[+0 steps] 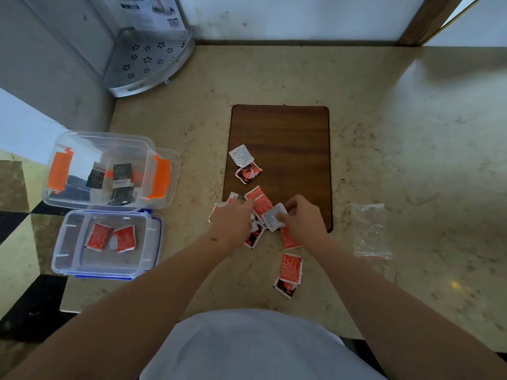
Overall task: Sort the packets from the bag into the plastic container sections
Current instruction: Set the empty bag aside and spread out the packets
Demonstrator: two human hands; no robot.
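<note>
Several red and white packets [259, 200] lie in a loose pile at the near edge of a brown board [285, 138]. My left hand [233, 220] rests palm down on the pile's left side, fingers over the packets. My right hand [304, 218] pinches a white packet [271, 219] at the pile's right side. Two more packets [247, 165] lie farther up the board, and two [289, 272] lie nearer me on the counter. A blue-clipped plastic container [107, 244] at the left holds two red packets [111, 237]. Behind it an orange-clipped container [109, 171] holds dark packets [120, 176].
An empty clear bag [370, 231] lies flat on the marble counter to the right of the board. A perforated metal corner rack [153, 58] stands at the back left against the wall. The counter's left edge drops to a chequered floor [19, 223].
</note>
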